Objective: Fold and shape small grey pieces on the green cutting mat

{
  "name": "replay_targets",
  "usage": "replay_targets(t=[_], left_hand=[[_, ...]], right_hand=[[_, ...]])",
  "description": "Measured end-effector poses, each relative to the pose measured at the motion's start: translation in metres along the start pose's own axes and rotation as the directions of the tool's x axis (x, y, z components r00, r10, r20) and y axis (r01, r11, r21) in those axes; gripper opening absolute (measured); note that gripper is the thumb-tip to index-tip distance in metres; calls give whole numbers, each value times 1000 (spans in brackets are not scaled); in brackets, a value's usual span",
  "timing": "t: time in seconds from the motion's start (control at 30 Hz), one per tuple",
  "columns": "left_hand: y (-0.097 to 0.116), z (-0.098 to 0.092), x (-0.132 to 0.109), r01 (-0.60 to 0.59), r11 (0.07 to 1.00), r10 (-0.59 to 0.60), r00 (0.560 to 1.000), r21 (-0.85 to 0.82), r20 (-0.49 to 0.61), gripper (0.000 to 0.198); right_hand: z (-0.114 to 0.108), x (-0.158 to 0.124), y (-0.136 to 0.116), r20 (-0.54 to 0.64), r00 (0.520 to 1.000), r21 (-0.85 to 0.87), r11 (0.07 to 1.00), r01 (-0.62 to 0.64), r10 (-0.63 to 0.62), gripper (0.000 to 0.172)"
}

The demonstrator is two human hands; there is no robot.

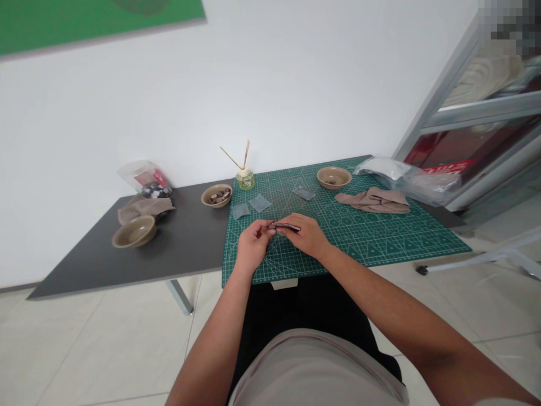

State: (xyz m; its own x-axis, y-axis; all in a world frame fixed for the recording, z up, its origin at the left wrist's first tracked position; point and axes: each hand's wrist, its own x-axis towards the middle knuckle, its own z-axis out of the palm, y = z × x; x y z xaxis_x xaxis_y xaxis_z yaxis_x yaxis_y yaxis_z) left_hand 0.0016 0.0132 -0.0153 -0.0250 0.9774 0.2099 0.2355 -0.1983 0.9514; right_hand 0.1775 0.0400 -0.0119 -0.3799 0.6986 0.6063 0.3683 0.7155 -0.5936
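Left hand (252, 241): its fingertips pinch the left end of a thin dark-and-pale strip (291, 226).
Right hand (309, 235): its fingers are bent around the same strip.
Strip: between both hands, over the cutting mat (416, 239), nearer to the front edge of the bench (181, 256).
Clear sachets (260, 203): three, flat on the mat, beyond the hands.
Brown bowl (218, 204): holds small pieces, at the mat's left edge.
Reed diffuser (245, 179): near the bench's back edge.
Brown cloth (380, 201): crumpled, toward the mat's right edge.
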Motion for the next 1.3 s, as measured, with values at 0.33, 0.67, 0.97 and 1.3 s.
replay_targets(t=[0.33, 0.67, 0.97, 1.3], left_hand=[[-1, 1, -1, 19, 1000, -18, 1000, -15, 7, 15], [4, 1, -2, 24, 1000, -24, 1000, -7, -8, 11], [-2, 1, 1, 29, 999, -29, 1000, -17, -11, 14], [0, 2, 1, 38, 999, -39, 999, -28, -14, 12]], right_hand=[[-1, 0, 0, -39, 999, 5, 1000, 20, -20, 11], [0, 0, 1, 10, 1000, -23, 1000, 22, -21, 10], [1, -1, 0, -57, 997, -53, 997, 51, -54, 7], [2, -1, 1, -60, 997, -22, 999, 45, -46, 7]])
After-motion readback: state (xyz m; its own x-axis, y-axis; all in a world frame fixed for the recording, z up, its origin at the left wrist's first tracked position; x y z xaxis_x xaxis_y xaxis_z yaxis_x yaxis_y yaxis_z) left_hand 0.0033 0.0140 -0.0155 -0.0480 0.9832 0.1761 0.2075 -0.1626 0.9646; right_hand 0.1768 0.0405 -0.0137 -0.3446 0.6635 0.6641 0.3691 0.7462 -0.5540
